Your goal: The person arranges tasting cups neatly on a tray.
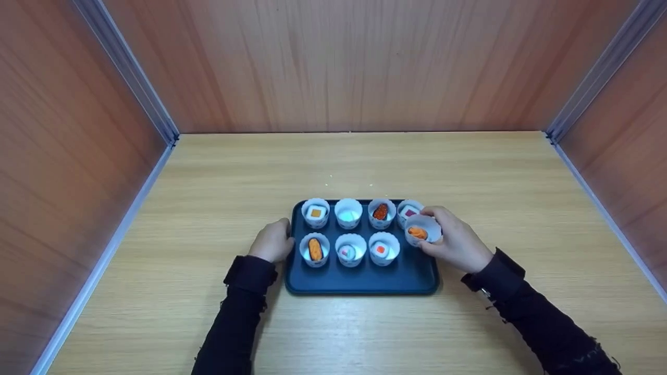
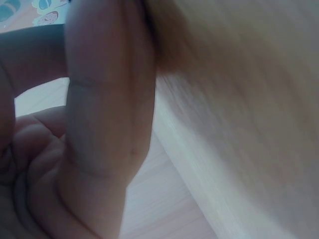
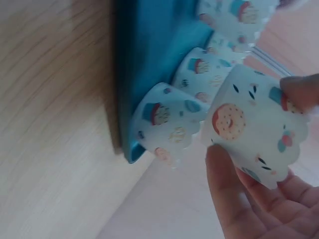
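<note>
My right hand holds a white paper baking cup by its sides, above the right part of a dark tray. An orange piece like sushi topping lies inside it. In the right wrist view, thumb and fingers grip this cup, printed with a donut and cupcakes, tilted and clear of the tray. At the tray's left edge, my left hand grips the rim; the left wrist view shows its curled fingers by the dark rim.
Several paper cups stand in two rows on the tray, with small sushi-like pieces in them, such as a red-topped one and an orange one. A cup is partly behind the held one. Wood-look walls surround the table.
</note>
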Tool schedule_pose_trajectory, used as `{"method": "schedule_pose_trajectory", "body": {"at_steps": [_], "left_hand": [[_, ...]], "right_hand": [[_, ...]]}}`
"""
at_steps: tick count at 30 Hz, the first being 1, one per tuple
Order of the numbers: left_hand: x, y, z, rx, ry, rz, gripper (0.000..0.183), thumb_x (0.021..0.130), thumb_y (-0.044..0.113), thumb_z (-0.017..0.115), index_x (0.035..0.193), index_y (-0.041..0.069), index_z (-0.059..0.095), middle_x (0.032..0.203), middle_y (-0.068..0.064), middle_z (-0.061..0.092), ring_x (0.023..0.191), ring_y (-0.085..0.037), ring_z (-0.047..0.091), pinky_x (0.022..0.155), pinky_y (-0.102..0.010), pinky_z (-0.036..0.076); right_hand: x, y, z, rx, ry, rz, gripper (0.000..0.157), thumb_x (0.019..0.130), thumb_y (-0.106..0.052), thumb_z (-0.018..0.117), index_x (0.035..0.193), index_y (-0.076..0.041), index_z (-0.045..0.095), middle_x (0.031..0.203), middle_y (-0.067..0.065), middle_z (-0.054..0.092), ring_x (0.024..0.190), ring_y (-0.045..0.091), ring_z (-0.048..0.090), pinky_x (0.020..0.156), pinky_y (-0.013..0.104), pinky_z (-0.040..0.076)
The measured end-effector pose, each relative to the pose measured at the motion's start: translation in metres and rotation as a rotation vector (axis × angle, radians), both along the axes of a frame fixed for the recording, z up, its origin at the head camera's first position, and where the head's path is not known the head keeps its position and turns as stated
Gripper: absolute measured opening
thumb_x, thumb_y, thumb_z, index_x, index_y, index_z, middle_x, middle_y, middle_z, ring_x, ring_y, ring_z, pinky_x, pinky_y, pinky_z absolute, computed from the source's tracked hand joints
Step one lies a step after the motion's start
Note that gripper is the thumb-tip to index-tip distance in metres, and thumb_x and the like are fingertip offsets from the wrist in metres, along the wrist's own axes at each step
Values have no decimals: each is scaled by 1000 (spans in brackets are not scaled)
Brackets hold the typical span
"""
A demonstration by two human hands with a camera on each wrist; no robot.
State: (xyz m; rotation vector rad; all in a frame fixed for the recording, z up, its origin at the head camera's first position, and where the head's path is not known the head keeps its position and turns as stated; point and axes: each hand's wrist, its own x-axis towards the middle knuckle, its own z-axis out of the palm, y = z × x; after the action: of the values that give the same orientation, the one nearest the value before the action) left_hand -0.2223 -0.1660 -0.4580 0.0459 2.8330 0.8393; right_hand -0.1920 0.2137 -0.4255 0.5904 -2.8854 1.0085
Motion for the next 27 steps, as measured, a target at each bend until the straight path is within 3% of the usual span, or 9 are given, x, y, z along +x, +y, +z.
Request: {"method": "schedule_pose_trajectory", "body": {"at_steps": [6, 13, 21, 27], "left_hand": [[0, 0, 0, -8, 7, -1, 8, 92, 7, 57, 96, 1, 57, 82, -10, 58, 72, -23, 55, 63, -33, 43], [0, -1, -2, -10, 20, -6, 8, 91, 7, 58, 96, 0, 57, 80, -9, 57, 72, -23, 54, 63, -33, 42], [1, 0, -2, 4, 17, -5, 6, 91, 7, 58, 93, 2, 56, 79, -7, 55, 71, -22, 53, 62, -31, 41], [2, -1, -3, 1, 29, -9, 7, 90, 8, 57, 92, 2, 56, 77, -7, 54, 68, -22, 52, 60, -30, 39]], "right_hand": [[7, 0, -9, -3, -64, 42, 58, 81, -12, 76, 130, -3, 48, 123, 17, 59, 101, 26, 59, 86, 44, 54], [4, -4, -23, 44, -118, 68, 57, 81, -15, 77, 129, -2, 48, 122, 17, 60, 106, 28, 59, 93, 49, 51], [4, -4, -27, 58, -164, 78, 61, 80, -16, 79, 131, -3, 47, 124, 17, 59, 107, 29, 58, 93, 50, 50], [3, -2, -26, 57, -135, 58, 71, 83, -39, 76, 136, -2, 47, 128, 18, 58, 108, 28, 57, 94, 49, 50]]}}
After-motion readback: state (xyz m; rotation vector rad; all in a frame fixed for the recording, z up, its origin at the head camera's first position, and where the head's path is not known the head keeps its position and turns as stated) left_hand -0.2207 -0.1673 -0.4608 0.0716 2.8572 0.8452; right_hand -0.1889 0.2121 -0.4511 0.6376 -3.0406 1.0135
